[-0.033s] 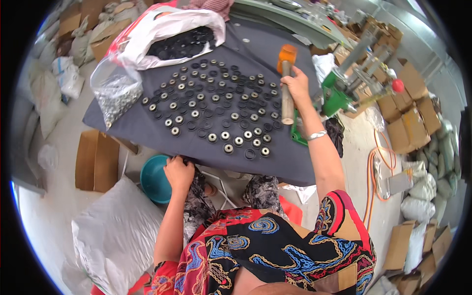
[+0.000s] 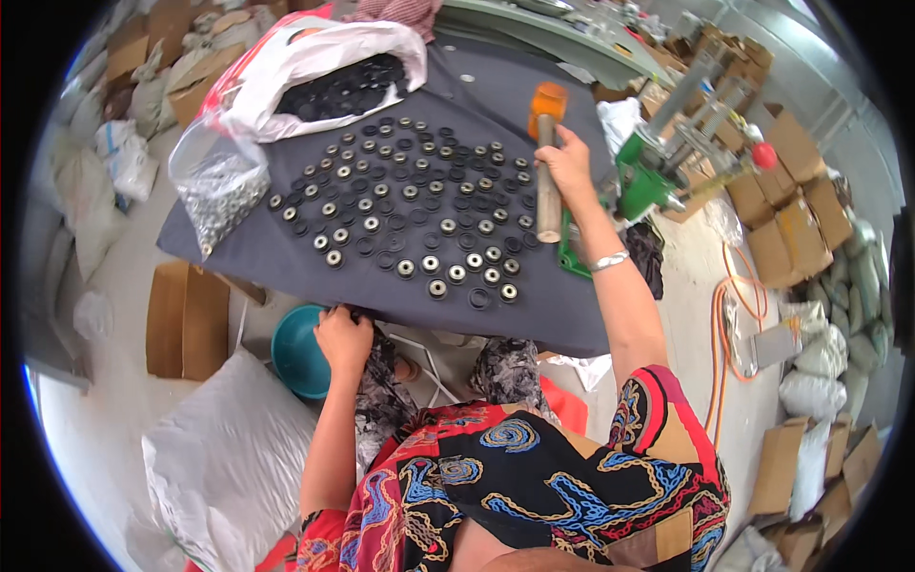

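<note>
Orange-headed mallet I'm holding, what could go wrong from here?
If the mallet slipped from your right grip, it might scatter the small round parts beside it. Swinging it right could knock the green machine. The clear bag of metal pieces sits near the edge of the table; a jolt might spill it.

Orange-headed mallet in right fingers

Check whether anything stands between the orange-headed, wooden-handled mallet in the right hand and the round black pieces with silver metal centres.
Nothing visible does: the right hand holds the mallet just right of the nearest black pieces on the dark grey cloth. The green metal machine stands to the hand's right, away from them.
</note>
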Motion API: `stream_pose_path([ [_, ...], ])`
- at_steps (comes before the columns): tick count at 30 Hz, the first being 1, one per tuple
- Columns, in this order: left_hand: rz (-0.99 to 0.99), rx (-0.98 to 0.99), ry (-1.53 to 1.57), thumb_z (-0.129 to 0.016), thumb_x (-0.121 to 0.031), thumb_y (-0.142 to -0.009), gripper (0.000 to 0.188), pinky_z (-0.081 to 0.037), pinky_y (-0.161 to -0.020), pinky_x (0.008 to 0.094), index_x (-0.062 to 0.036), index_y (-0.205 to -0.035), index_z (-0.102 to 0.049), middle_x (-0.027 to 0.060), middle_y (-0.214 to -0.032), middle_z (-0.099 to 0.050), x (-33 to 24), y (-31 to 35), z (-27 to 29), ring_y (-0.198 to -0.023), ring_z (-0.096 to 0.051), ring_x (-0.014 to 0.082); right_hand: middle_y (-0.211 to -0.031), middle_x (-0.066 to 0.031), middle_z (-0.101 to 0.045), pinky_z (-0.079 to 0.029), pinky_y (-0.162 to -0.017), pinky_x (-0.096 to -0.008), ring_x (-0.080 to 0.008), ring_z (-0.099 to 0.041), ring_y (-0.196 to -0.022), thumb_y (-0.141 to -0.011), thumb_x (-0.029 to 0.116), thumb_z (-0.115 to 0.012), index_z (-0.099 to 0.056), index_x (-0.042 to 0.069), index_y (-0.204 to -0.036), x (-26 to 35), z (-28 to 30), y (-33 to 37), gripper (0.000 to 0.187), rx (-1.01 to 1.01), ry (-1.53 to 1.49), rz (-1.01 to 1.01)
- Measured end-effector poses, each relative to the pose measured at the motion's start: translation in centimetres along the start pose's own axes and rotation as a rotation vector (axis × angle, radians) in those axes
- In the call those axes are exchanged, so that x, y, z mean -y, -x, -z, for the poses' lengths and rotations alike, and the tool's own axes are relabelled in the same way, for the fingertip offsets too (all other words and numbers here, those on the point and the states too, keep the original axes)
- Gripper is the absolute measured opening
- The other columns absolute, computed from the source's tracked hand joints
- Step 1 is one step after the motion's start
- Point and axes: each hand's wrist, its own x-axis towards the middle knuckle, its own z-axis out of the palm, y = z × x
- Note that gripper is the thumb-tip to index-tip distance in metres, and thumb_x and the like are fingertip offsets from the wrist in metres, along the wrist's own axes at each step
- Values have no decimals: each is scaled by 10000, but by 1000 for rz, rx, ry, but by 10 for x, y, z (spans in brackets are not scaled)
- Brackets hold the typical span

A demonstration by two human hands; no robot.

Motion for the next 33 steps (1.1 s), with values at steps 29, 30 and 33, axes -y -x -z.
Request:
stream_pose_path([
  [29,-234,-91,41,-669,-182,-784,154,-492,-783,457,-59,-869,-708,127,-873,-678,49,3,-13,-858,-607,363,-721,-74,-551,-462,-472,-315,-153,-543,-547,-763,60,-646,-555,-36,-987,-62,188,388,261,-704,-52,-550],
  [30,-222,-102,53,-674,-185,-781,152,-488,-789,461,-67,-870,-710,123,-879,-680,44,2,-13,-875,-605,360,-710,-70,-544,-460,-461,-312,-158,-541,-528,-774,65,-634,-541,-29,-991,-88,196,398,254,-698,-97,-644],
  [33,-137,-51,76,-672,-185,-787,157,-493,-810,447,-64,-875,-719,116,-891,-685,44,8,0,-899,-603,349,-689,-48,-538,-478,-472,-294,-169,-560,-549,-792,59,-593,-548,-1,-966,-135,209,411,190,-660,-371,-945],
])
